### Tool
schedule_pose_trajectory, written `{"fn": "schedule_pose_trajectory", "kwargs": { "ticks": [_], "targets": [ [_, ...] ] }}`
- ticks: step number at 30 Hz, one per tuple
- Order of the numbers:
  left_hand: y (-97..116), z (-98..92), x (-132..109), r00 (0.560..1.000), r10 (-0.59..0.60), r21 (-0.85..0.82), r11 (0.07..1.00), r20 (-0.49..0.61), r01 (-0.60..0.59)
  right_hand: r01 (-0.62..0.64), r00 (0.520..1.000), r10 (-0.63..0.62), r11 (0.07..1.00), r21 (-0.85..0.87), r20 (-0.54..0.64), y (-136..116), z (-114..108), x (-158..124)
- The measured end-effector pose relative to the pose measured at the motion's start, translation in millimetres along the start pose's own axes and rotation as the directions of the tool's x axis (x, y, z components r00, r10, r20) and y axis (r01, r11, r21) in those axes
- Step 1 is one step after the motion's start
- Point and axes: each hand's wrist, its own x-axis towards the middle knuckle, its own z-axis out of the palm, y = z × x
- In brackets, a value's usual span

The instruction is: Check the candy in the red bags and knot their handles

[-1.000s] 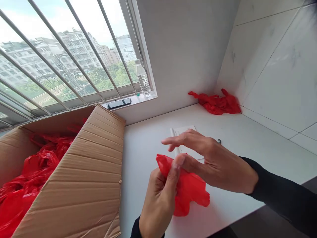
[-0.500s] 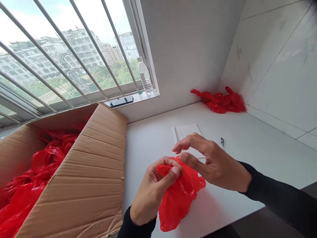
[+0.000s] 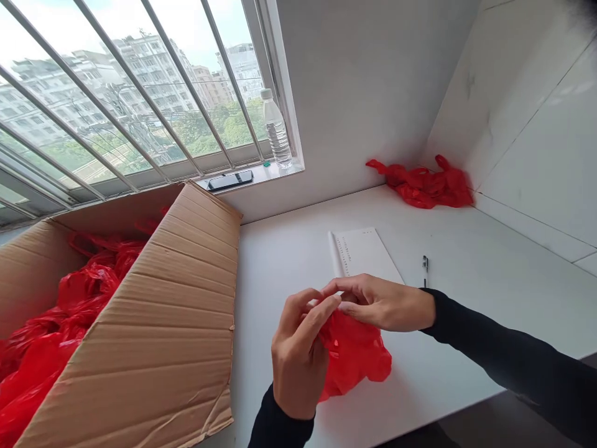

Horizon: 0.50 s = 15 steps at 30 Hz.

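Note:
A crumpled red plastic bag (image 3: pixel 355 354) hangs below both hands, over the front of the white table (image 3: pixel 275 274). My left hand (image 3: pixel 302 348) grips its top from the left, with thumb and fingers pinched together. From the right, my right hand (image 3: pixel 380 300) pinches the bag's upper edge, its fingertips touching those of the left. The spot where the fingertips meet hides the part of the bag between them. Just beyond the hands lies a white notebook (image 3: pixel 368 252) with print along one side, partly covered by the right hand.
On the left stands an open cardboard box (image 3: pixel 186 298) filled with red plastic bags (image 3: pixel 88 286). More red bags (image 3: pixel 424 183) lie in the far corner. A pen (image 3: pixel 425 267) rests right of the notebook. The windowsill holds a water bottle (image 3: pixel 277 134) and a phone (image 3: pixel 230 180).
My right hand has come down and in, closing on the top of the bag beside my left. The left hand has turned its back more toward me. The view has shifted slightly.

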Motion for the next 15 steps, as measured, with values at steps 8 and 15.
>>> {"fn": "schedule_pose_trajectory", "kwargs": {
  "ticks": [8, 15],
  "targets": [
    [-8.5, -0.9, -3.9, 0.995, -0.095, -0.02, 0.995, 0.012, 0.095, 0.064, 0.964, -0.103, 0.985, -0.162, -0.243, -5.5, 3.1, -2.4],
    [-9.4, -6.8, -25.0, 0.988, -0.152, 0.244, 0.959, 0.003, 0.147, 0.007, 0.849, -0.248, 0.888, -0.459, -0.467, 11.7, 5.5, -17.1]
  ]
}}
